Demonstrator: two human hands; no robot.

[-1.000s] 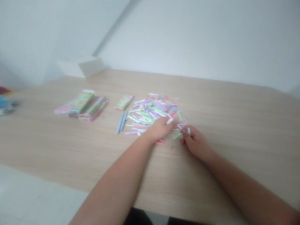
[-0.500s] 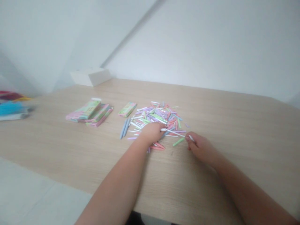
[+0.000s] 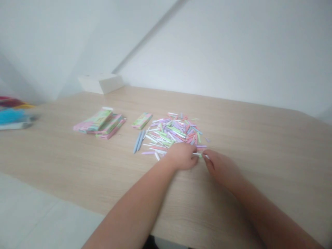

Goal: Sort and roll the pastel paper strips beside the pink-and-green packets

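Note:
My left hand point(image 3: 182, 156) is closed low over the near edge of a pile of thin pastel sticks point(image 3: 176, 133). Its fingertips are partly hidden, touching or almost touching a thin white stick point(image 3: 197, 154). Just to the right, my right hand point(image 3: 221, 167) pinches that same stick, whose white end shows between thumb and finger. A bit of green lies under the stick between the two hands. The pile mixes white, purple, green, pink and blue pieces, some slim and some thicker. Blur hides whether they are pens or pen parts.
Two blue sticks point(image 3: 139, 141) lie side by side left of the pile. Behind them is a small green and pink box point(image 3: 142, 120). Farther left sits a stack of similar boxes point(image 3: 101, 123). A white box point(image 3: 103, 83) stands by the wall, and blurred coloured items point(image 3: 12, 114) are at far left.
My left hand first drew left, stretching the white stick's visible length between the hands, then came back right towards my right hand. My right hand keeps its pinch and shifts slightly.

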